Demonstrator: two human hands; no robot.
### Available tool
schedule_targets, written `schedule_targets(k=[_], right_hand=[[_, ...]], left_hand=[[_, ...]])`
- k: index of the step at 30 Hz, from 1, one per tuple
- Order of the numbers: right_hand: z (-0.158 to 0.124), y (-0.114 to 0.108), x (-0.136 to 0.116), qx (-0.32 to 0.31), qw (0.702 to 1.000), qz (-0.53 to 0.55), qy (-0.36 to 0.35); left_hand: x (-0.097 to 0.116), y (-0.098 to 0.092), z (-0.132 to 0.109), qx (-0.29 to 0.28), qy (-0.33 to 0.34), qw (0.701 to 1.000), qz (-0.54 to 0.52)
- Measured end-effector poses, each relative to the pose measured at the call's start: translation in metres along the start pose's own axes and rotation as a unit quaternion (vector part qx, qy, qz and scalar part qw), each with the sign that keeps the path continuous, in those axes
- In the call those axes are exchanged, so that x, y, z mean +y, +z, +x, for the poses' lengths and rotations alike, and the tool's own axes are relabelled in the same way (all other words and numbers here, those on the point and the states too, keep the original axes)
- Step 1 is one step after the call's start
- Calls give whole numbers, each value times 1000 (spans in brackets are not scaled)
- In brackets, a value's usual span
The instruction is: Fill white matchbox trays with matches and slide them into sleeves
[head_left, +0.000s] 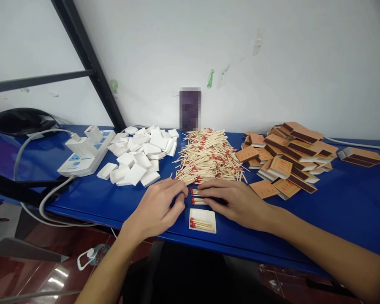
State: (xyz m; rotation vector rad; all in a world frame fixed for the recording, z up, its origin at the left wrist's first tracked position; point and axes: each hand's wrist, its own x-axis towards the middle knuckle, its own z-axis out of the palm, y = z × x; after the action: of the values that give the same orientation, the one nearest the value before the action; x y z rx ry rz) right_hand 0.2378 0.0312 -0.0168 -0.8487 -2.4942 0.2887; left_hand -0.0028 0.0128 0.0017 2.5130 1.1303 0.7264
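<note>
Two small rows of red-headed matches lie on the blue table, one in front of the other. From the right, my right hand reaches over them with thumb and fingers apart, fingertips touching the sticks. My left hand rests at the red-head side, fingers curled and thumb tip close to the index finger; anything between them is hidden. Just in front, a white matchbox tray holds several matches along its near side. Behind both hands rises a big heap of loose matches.
White empty trays are piled to the left, beside a power strip with plugs and cables. Orange matchbox sleeves are heaped on the right, with one sleeve apart. A pixelated dark object stands against the wall.
</note>
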Motion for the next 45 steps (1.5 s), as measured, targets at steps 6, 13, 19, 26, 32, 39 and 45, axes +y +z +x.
schedule_targets(k=[6, 13, 19, 26, 32, 39, 45], right_hand=[[0, 0, 0, 2, 1000, 3, -5], [-1, 1, 2, 1, 1000, 3, -7], [-1, 3, 3, 7, 1000, 14, -8], [1, 0, 1, 16, 999, 42, 2], [1, -2, -3, 25, 997, 74, 30], [4, -4, -5, 10, 992, 78, 96], [3, -5, -4, 17, 993, 72, 93]], left_hand=[[2, -2, -1, 6, 6, 1000, -8], [3, -3, -1, 15, 52, 998, -19], [3, -4, -1, -9, 54, 998, -16], [7, -3, -2, -48, 82, 995, -41], [5, 1, -3, -73, 88, 993, -38], [4, 2, -3, -70, 92, 993, -24], [3, 2, -3, -71, 89, 993, -22]])
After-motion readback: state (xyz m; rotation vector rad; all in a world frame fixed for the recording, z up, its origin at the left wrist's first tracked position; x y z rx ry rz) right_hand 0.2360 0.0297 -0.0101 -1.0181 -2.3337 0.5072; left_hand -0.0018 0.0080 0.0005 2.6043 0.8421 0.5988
